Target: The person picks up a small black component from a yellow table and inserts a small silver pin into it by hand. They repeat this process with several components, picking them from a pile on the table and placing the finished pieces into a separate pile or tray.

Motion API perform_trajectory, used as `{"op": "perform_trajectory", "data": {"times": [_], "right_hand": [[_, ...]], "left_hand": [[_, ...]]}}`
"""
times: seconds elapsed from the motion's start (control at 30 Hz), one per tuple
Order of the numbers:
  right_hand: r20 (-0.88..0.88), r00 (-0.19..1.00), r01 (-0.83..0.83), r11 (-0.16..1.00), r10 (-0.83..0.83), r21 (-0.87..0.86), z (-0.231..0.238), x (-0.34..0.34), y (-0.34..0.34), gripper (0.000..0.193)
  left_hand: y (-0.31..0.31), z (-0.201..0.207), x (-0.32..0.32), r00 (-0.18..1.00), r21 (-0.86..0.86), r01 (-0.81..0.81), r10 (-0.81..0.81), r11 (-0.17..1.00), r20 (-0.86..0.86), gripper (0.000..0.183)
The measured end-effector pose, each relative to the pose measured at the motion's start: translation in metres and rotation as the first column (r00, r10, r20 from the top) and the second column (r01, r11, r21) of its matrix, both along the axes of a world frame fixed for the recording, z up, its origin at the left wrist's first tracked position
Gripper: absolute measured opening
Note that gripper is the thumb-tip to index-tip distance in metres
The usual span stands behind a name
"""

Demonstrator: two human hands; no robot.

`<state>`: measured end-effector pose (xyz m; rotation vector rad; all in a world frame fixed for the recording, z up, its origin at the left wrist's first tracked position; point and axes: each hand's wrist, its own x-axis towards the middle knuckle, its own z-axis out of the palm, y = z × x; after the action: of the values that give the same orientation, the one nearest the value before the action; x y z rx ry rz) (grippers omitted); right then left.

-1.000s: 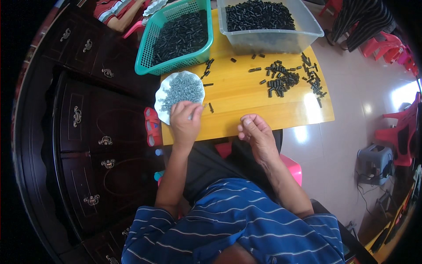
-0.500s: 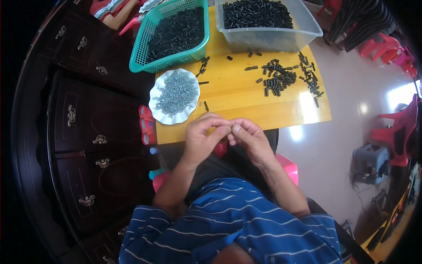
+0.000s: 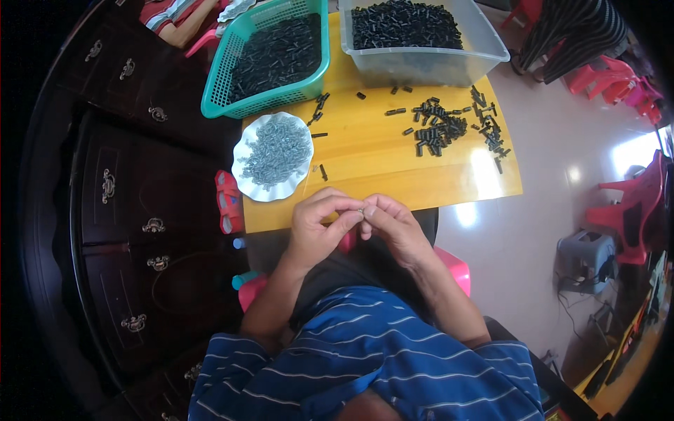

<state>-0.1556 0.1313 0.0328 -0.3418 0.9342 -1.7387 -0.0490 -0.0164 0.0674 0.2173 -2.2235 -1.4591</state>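
My left hand (image 3: 319,226) and my right hand (image 3: 394,230) meet just off the table's near edge, fingertips pinched together. Whatever sits between them is too small and covered to make out. Left of my hands, at the table edge, a white scalloped plate (image 3: 242,149) carries a heap of small clear-grey pieces (image 3: 277,151). One short black cylindrical piece (image 3: 324,172) lies between the plate and my fingers. Farther right on the yellow tabletop is a loose pile of such black pieces (image 3: 439,128), with a second scatter (image 3: 488,123) along the right edge.
A green basket (image 3: 274,102) and a clear plastic tub (image 3: 428,67), both full of black pieces, stand at the back. Dark drawers (image 3: 151,189) line the left. Another person's arm (image 3: 188,24) shows at the far left. Red chairs (image 3: 625,210) are on the right.
The whole view has shifted slightly. Both hands stay joined at the fingertips, with only a small change in how the fingers sit; nothing on the table has visibly moved.
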Motion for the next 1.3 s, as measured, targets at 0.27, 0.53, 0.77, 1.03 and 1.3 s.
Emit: {"op": "perform_trajectory", "data": {"times": [0.27, 0.53, 0.77, 1.03, 1.3], "right_hand": [[-0.213, 0.97, 0.12, 0.993, -0.115, 0.011, -0.004, 0.003, -0.003, 0.018], [-0.449, 0.867, 0.26, 0.965, -0.216, 0.037, -0.007, 0.008, -0.005, 0.013], [-0.343, 0.922, 0.22, 0.972, -0.18, 0.081, 0.0, 0.006, -0.003, 0.012], [-0.229, 0.954, 0.207, 0.977, -0.192, 0.043, -0.004, 0.003, -0.003, 0.018], [-0.215, 0.955, 0.219, 0.975, -0.205, 0.043, -0.009, -0.004, -0.001, 0.02]], "left_hand": [[0.001, 0.0, -0.004, 0.998, -0.095, -0.059, 0.061, 0.994, 0.025, 0.007], [0.001, -0.006, -0.005, 0.99, -0.035, -0.066, 0.07, 0.997, 0.125, 0.015], [-0.007, -0.002, -0.006, 0.971, -0.013, 0.039, -0.035, 0.999, 0.238, 0.016], [-0.004, -0.001, -0.009, 0.983, 0.218, 0.028, -0.067, 0.976, 0.173, 0.008], [-0.008, 0.014, -0.031, 0.989, -0.131, 0.094, -0.078, 0.987, 0.126, 0.011]]}}
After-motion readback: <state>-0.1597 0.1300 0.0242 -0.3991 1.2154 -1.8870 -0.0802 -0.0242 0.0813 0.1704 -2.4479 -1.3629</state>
